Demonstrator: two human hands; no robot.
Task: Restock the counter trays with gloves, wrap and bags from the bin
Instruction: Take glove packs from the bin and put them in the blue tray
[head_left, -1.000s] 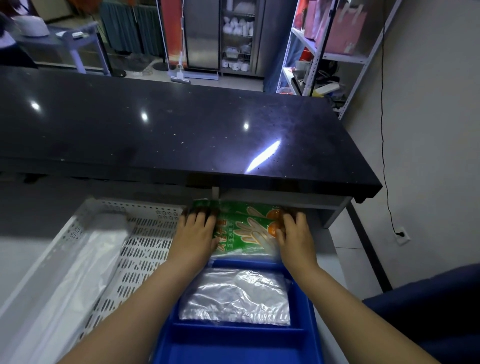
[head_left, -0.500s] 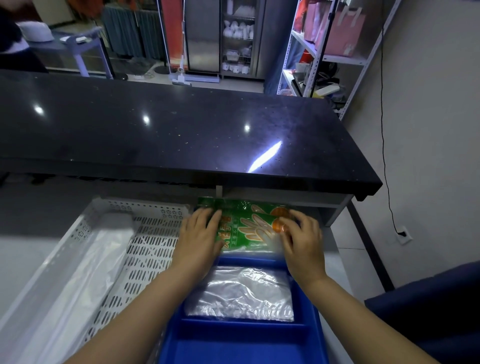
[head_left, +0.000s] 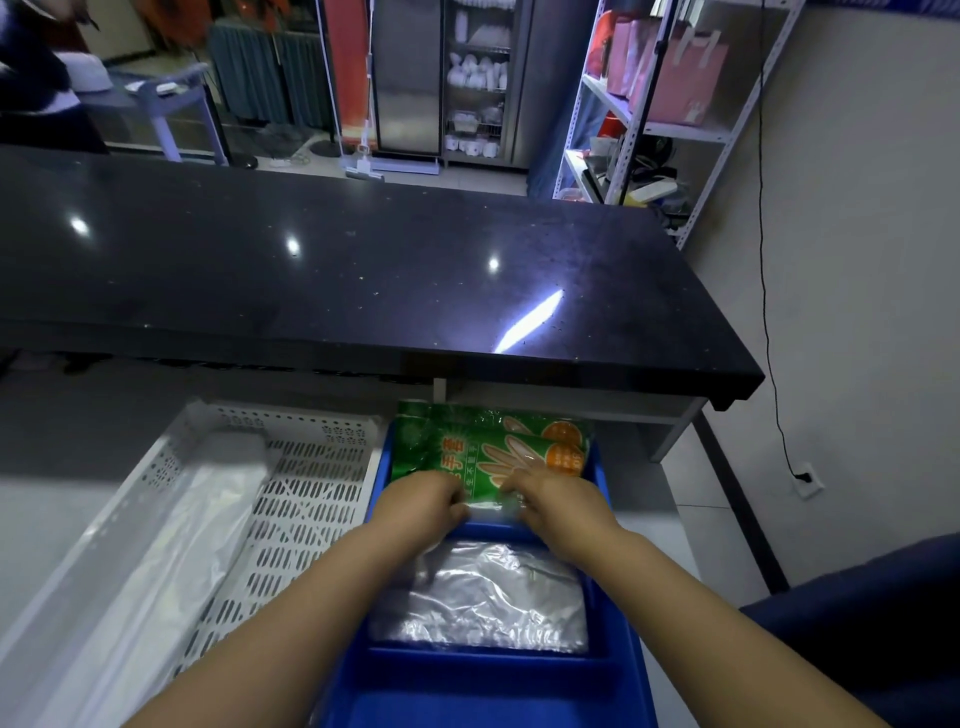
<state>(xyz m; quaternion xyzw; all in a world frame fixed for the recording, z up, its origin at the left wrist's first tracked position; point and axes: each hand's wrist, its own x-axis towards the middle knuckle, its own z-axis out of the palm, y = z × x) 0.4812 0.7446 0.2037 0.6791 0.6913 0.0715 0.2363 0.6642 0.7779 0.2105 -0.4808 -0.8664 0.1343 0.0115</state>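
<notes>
blue tray (head_left: 467, 691): near end cut off by bottom edge | white bin (head_left: 311, 519): near corner cut off

Beyond the black countertop (head_left: 363, 270) stand a white shelving rack (head_left: 680, 130) with pink bags (head_left: 680, 78) and a glass-door cabinet (head_left: 475, 83).

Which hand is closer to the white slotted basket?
Left. The left hand is on the green glove packs at the side next to the white basket; the right hand is on their far side.
</notes>
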